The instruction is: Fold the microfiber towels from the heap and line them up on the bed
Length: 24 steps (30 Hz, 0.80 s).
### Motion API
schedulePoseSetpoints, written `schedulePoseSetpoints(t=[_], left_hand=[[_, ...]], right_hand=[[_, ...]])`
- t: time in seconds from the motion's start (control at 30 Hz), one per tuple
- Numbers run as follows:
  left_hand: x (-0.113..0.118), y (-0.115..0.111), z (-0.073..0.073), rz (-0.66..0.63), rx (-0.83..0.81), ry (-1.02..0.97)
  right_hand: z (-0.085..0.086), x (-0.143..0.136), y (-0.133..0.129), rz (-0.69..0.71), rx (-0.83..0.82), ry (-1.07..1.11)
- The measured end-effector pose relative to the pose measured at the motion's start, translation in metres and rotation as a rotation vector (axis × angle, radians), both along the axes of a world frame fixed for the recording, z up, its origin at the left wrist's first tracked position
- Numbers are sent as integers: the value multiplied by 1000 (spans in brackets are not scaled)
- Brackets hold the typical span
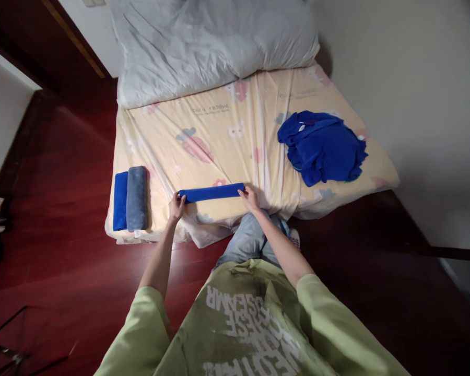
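A blue towel (212,193), folded into a long narrow strip, stretches between my two hands close to the bed's near edge. My left hand (176,206) pinches its left end, thumb on top. At the other end my right hand (249,198) grips the corner between thumb and fingers. To the left lie a folded blue towel (120,201) and a rolled grey towel (137,198), side by side and touching. A crumpled pile of blue towels (323,149) rests on the right part of the bed.
The bed (160,136) has a cream sheet printed with rabbits and carrots, wrinkled in places. A bulky pale grey quilt (215,47) covers its far end. Dark red flooring (62,219) surrounds the bed, and a thin black metal stand (15,357) is at lower left.
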<state>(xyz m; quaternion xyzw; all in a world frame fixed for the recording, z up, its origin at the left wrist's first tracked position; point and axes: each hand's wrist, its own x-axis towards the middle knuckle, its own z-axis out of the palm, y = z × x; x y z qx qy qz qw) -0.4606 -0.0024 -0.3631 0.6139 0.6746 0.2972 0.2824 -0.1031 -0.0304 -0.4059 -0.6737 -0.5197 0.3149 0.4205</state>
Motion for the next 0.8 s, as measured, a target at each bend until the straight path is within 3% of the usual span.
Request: schedulePoseSetpoints(t=[0.23, 0.4, 0.5, 0.57, 0.67, 0.73, 0.8], left_hand=[[7, 14, -7, 50, 15, 59], [14, 18, -11, 80, 92, 31], [15, 18, -9, 86, 175, 128], [13, 16, -6, -15, 234, 214], [8, 12, 0, -322, 235, 282], [6, 8, 3, -450, 219, 325], [4, 5, 6, -495, 215, 381]], right_hand=[[0, -1, 9, -27, -20, 19], [6, -6, 12, -86, -93, -35], [12, -11, 12, -131, -134, -88], [17, -13, 10, -151, -102, -146], [25, -14, 5, -123, 35, -323], [30, -14, 2, 17, 91, -475], [33, -13, 0, 237, 108, -601]])
